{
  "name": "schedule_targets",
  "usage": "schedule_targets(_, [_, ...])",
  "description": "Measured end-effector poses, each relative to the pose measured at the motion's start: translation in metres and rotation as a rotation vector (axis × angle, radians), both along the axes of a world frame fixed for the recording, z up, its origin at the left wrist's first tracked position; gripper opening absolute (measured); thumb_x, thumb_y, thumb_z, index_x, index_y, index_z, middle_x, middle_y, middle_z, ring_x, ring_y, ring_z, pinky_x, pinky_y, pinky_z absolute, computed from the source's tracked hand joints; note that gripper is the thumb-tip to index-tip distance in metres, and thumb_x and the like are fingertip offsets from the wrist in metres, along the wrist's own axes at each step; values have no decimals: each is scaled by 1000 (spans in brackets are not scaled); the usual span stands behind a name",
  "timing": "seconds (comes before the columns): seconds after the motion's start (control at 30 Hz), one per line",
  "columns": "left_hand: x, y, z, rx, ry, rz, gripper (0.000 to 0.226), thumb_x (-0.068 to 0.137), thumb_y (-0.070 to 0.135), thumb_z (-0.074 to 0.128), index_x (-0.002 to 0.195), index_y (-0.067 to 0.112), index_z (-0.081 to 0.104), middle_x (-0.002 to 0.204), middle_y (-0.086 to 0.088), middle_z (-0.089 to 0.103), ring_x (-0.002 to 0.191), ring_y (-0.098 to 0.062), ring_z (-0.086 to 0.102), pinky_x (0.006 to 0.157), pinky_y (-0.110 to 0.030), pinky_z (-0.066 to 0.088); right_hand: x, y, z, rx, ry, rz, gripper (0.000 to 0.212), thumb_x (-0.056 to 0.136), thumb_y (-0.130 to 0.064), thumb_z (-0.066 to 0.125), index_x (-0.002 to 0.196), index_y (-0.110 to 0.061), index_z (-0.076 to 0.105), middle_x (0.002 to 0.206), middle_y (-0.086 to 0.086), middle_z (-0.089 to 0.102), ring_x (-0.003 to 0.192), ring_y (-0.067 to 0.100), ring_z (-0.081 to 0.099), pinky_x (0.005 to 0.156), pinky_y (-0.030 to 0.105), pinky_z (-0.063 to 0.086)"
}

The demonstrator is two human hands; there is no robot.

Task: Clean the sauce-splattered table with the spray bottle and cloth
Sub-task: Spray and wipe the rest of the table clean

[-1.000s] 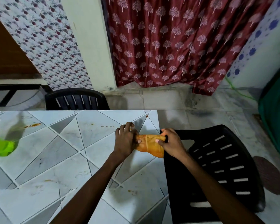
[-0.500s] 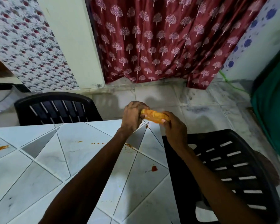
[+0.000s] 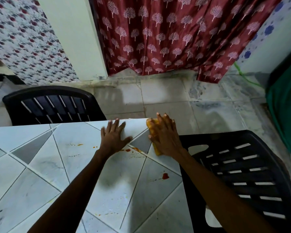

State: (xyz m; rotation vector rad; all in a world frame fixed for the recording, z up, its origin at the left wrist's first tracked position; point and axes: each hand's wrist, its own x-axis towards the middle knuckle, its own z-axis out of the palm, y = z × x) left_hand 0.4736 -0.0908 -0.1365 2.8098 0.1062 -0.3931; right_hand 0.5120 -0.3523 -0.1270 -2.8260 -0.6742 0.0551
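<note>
Your right hand [image 3: 165, 137] flat, fingers straight, pressing folded orange cloth [image 3: 150, 127] onto table [image 3: 57, 174] at far right corner. Cloth long axis runs 12 to 6. Your left hand [image 3: 113, 137] spread, empty, on glossy marbled top. Sauce smears [image 3: 136, 149] at 8 o'clock from cloth, red blob [image 3: 165, 176] at 6; right hand nearer. No spray bottle in view.

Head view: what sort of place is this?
Likely a home dining area: a tile-patterned table splattered with sauce, black plastic chairs drawn up to it, and a patterned curtain hanging down to a tiled floor.
</note>
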Motion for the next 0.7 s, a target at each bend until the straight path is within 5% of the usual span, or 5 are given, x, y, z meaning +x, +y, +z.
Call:
schedule_targets(0.2, [-8,8,-23,43,43,-74,103,67,88,7,153,35,-15,161,-1,-25,148,-31,-22,115,-59,-11,24,11,-30,-128,9,-159,61,96,-62,27,154,-40,30,162,4,30,149,36,23,114,61,22])
schedule_targets(0.37, [-7,7,-27,38,46,-67,102,66,88,7,151,38,-18,157,3,-32,146,-27,-28,114,-56,-15,38,48,-19,-163,-60,-235,58,96,-55,32,150,-34,38,155,5,41,142,37,32,108,60,29])
schedule_targets(0.57, [-10,7,-25,16,42,-51,101,67,89,11,151,40,-17,159,3,-30,145,-24,-30,115,-55,-16,-50,22,-21,-127,-47,81,64,100,-51,31,160,-34,12,167,2,17,155,34,4,118,62,13])
schedule_targets(0.7, [-10,6,-23,16,42,-44,94,75,83,21,152,41,-15,160,5,-27,146,-23,-29,115,-54,-16,-62,-34,-34,-158,37,-54,65,100,-56,26,159,-40,6,169,0,8,155,34,4,117,63,21])
